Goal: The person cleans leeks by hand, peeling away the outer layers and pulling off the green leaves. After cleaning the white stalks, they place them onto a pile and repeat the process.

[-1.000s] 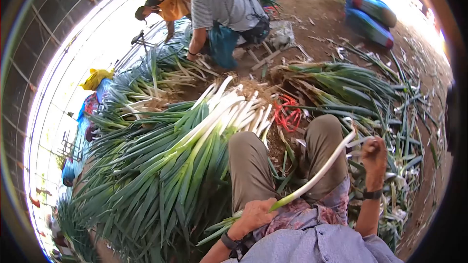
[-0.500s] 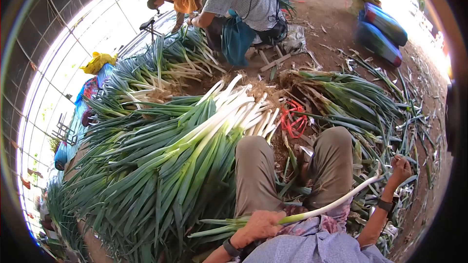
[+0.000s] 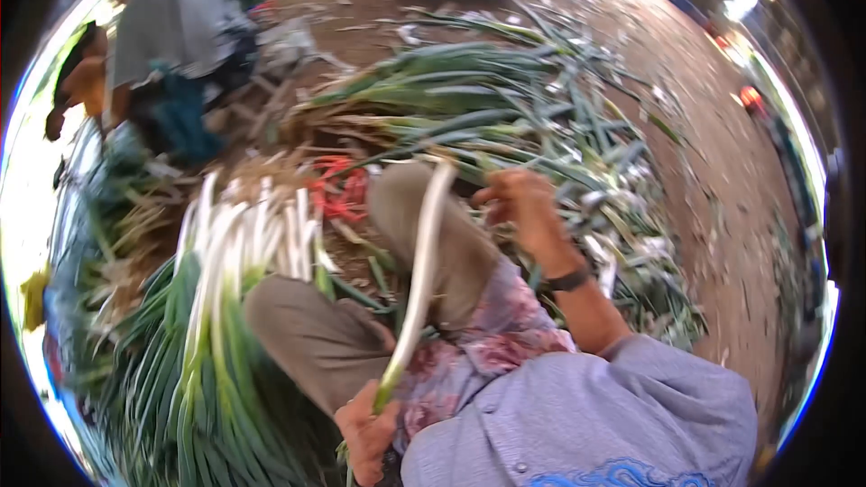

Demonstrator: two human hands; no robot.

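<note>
One leek (image 3: 419,275) was held at centre of frame, its white shaft slanted up across the lap to a pale root end. Its lower part was gripped by the left hand (image 3: 368,433), fingers wrapped round where white turns to green. The right hand (image 3: 525,207) was noted just beside the root end, apart from it, fingers curled; whether anything was pinched there could not be told, owing to blur.

Weak point judged to be the one-ended hold: with the long shaft unsupported, a hard tug near the root could bend or snap it, or the stalk could be twisted out of a loose left grip. The right knee (image 3: 410,216) was close behind the shaft; the white could be bruised if knocked there.

Red strands (image 3: 341,189) were seen left of that knee; roots could be snagged if dipped among them. At lower left, the leek pile (image 3: 212,343) was crowded by the left knee (image 3: 289,325); stems could be crushed by a shift of the leg.
</note>
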